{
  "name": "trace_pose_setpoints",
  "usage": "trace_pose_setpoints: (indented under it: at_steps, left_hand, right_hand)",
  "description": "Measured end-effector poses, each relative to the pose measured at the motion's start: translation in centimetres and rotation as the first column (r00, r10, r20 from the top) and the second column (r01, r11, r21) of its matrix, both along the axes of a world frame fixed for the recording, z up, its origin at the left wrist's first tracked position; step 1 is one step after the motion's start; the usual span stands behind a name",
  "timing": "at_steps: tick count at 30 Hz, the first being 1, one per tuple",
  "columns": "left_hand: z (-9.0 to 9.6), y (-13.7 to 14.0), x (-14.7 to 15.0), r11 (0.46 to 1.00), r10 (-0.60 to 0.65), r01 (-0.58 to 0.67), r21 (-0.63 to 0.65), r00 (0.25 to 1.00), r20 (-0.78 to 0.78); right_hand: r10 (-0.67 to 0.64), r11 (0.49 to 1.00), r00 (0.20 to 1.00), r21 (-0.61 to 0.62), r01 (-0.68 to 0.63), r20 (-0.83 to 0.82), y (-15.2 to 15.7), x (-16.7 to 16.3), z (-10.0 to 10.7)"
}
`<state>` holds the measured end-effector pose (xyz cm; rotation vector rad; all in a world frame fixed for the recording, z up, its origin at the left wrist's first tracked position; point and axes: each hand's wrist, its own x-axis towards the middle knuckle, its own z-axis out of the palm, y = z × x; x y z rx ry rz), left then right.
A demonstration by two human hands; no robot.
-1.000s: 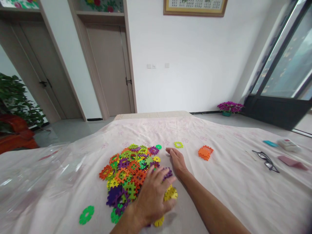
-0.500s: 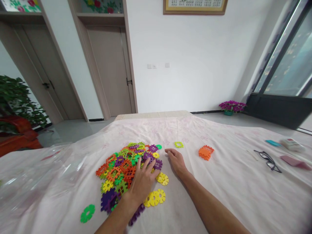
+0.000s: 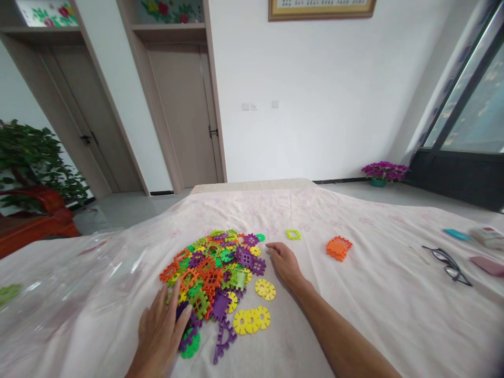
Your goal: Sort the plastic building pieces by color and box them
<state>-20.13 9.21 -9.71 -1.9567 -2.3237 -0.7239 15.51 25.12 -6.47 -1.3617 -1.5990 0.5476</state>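
Left hand (image 3: 159, 321), lower left of frame: fingers outstretched, slightly apart, no grasp visible, thumb over edge of interlocking plastic pieces (image 3: 208, 269), heaped lower centre. Right hand (image 3: 285, 262), right of heap: loosely curled; cannot tell whether gripping anything. Yellow notched discs (image 3: 252, 326), bottom centre. Orange toothed pieces (image 3: 337, 248), right of centre. Eyeglasses (image 3: 452, 271), lower right, on floral cloth (image 3: 394, 315).

I have the left hand (image 3: 161, 323) low in my view, back upward, fingers (image 3: 158, 304) reaching forward and slightly spread, the thumb (image 3: 182, 318) angled out to the right. The right hand (image 3: 285, 262) is farther forward, turned inward with its fingertips toward the left; its bare forearm (image 3: 334, 323) slants back to the lower right. Its lower fingers are hidden from me, so I can't judge how far they curl.
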Motion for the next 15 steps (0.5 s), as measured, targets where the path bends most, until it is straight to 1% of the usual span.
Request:
trace_pose_setpoints:
  at_steps: [3, 5, 7, 9, 11, 13, 15]
  left_hand:
    - [1.0, 2.9, 2.7, 0.996, 0.000, -0.009, 0.087, 0.995, 0.096]
    - [2.0, 4.9, 4.4, 0.988, -0.041, 0.011, 0.156, 0.981, 0.189]
    - [3.0, 6.7, 5.3, 0.979, -0.070, 0.010, 0.205, 0.955, 0.288]
    - [4.0, 8.0, 5.2, 0.961, -0.104, 0.004, 0.276, 0.931, 0.350]
    - [5.1, 9.0, 4.4, 0.940, -0.089, -0.040, 0.340, 0.930, 0.358]
    - [6.0, 9.5, 3.1, 0.923, -0.042, -0.090, 0.374, 0.943, 0.331]
    - [6.6, 9.7, 1.9, 0.918, 0.043, -0.149, 0.367, 0.958, 0.282]
  right_hand:
    - [-0.001, 1.000, 1.000, -0.004, 0.001, 0.000, -0.1, 0.1, 0.0]
    - [0.001, 1.000, 1.000, -0.012, -0.001, -0.002, -0.1, 0.1, 0.0]
    - [0.003, 1.000, 1.000, -0.012, -0.003, 0.003, -0.1, 0.2, 0.0]
    - [-0.002, 1.000, 1.000, -0.009, 0.002, 0.001, -0.1, 0.2, 0.0]
    - [-0.006, 1.000, 1.000, -0.005, 0.006, -0.010, -0.1, 0.2, 0.1]
    - [-0.006, 1.000, 1.000, 0.006, 0.007, -0.025, -0.2, 0.2, 0.2]
    - [0.007, 1.000, 0.999, 0.030, -0.005, -0.037, -0.6, 0.0, 0.6]
